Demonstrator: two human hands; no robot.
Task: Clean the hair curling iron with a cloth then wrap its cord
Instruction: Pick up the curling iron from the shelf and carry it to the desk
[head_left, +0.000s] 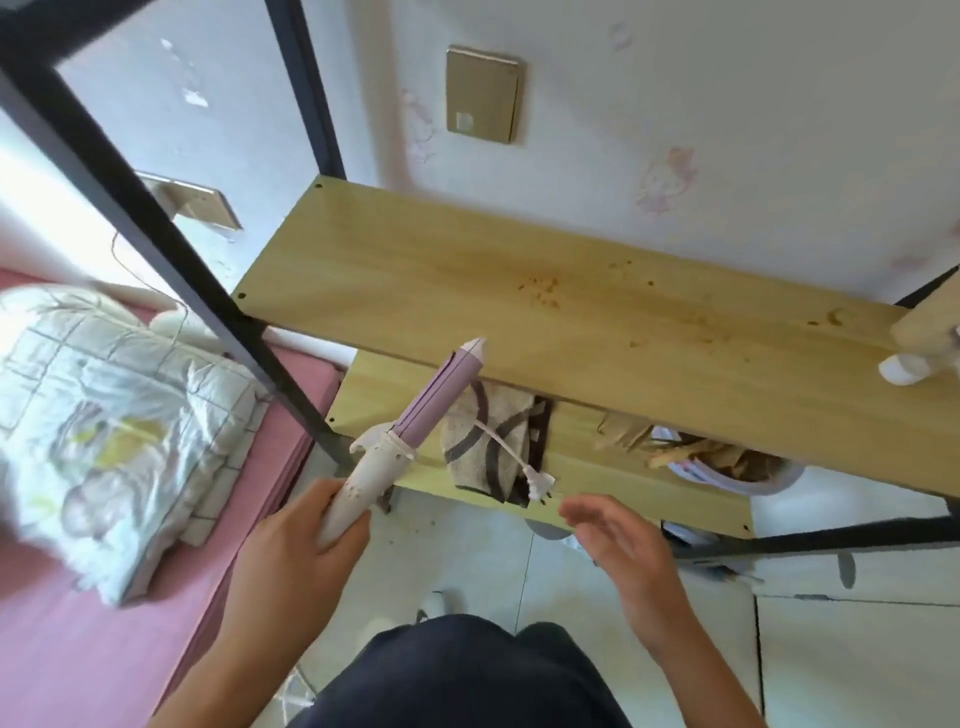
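Note:
My left hand (306, 540) grips the white handle of the curling iron (415, 421), whose lilac barrel points up and away toward the upper shelf. Its white cord (496, 434) is looped round the handle, and the free end hangs to the right, ending in the plug (537, 483). My right hand (618, 540) hovers just right of and below the plug, fingers relaxed and apart, holding nothing. The beige cloth with dark curved stripes (488, 441) lies crumpled on the lower shelf behind the cord.
A wooden upper shelf (571, 312) and a lower shelf (623, 483) sit in a black metal frame (156, 223). A round tub of wooden scraps (727, 462) stands on the right under the upper shelf. A quilt (119, 410) lies on a pink bed at left. Tiled floor is below.

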